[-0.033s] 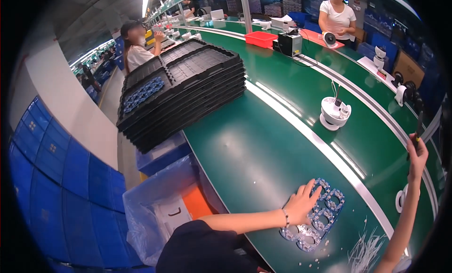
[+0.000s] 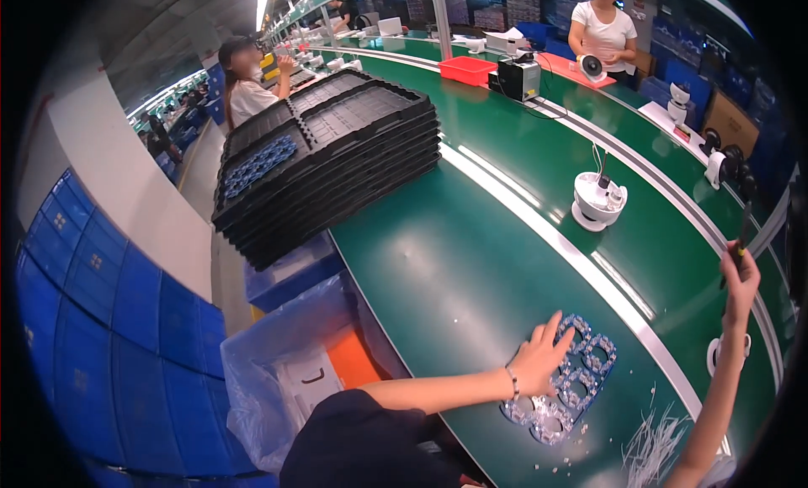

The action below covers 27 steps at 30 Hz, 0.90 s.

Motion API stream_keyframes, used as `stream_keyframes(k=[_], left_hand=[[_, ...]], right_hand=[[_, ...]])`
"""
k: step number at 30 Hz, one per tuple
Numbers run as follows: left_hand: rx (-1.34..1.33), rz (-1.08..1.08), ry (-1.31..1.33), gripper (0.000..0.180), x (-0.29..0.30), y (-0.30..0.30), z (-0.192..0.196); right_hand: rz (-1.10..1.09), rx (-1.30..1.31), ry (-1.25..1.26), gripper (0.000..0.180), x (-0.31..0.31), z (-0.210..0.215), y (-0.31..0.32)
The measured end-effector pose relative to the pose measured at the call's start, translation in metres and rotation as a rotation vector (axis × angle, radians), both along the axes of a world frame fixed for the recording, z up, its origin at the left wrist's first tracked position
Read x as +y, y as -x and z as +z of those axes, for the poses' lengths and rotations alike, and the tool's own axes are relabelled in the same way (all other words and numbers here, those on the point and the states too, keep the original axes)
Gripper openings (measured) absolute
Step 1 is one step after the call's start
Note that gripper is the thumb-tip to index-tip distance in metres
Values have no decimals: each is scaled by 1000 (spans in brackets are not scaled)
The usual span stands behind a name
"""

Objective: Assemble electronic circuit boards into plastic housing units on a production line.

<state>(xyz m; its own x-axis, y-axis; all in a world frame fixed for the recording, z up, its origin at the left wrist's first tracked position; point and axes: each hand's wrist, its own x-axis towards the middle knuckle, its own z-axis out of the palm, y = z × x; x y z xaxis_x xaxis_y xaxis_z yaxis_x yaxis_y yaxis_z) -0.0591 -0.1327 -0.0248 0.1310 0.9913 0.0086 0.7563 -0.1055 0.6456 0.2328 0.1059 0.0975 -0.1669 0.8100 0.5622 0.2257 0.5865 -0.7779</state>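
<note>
A blue panel of ring-shaped circuit boards (image 2: pixel 577 388) lies on the green bench. My left hand (image 2: pixel 539 362) rests over its left side, fingers spread and partly on the panel, not wrapped round it. My right hand (image 2: pixel 741 286) is raised at the far right, closed round a slim dark tool (image 2: pixel 745 227) with a yellow band, its tip pointing up. Its exact kind is too small to make out. Small pale bits (image 2: pixel 555 468) are scattered by the panel's near edge, and a heap of thin white strips (image 2: pixel 652 444) lies to its right.
Stacked black trays (image 2: pixel 328 164) stand at the left, with more blue boards (image 2: pixel 259 166) on top. Below sits a plastic-lined bin (image 2: pixel 265 387). A white round device with wires (image 2: pixel 600 202) stands on the belt beyond. Two co-workers are across and at the far left.
My right hand has shifted slightly left and down with the dark tool. My left hand stays on the panel, its fingers slightly moved.
</note>
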Motion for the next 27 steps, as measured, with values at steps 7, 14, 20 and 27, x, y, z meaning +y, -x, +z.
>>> stream_keyframes(k=[7,14,20,27], left_hand=[[50,18,-264,88,1,17,-12],[289,-104,-479,68,23,190,29],[350,171,-361,73,54,320,7],[541,228,-242,43,55,358,33]], right_hand=[[175,81,189,19,-128,-17,47],[391,-235,287,29,-224,-15,60],[615,-699,54,41,-284,-69,128],[571,-749,-221,52,-323,-111,192]])
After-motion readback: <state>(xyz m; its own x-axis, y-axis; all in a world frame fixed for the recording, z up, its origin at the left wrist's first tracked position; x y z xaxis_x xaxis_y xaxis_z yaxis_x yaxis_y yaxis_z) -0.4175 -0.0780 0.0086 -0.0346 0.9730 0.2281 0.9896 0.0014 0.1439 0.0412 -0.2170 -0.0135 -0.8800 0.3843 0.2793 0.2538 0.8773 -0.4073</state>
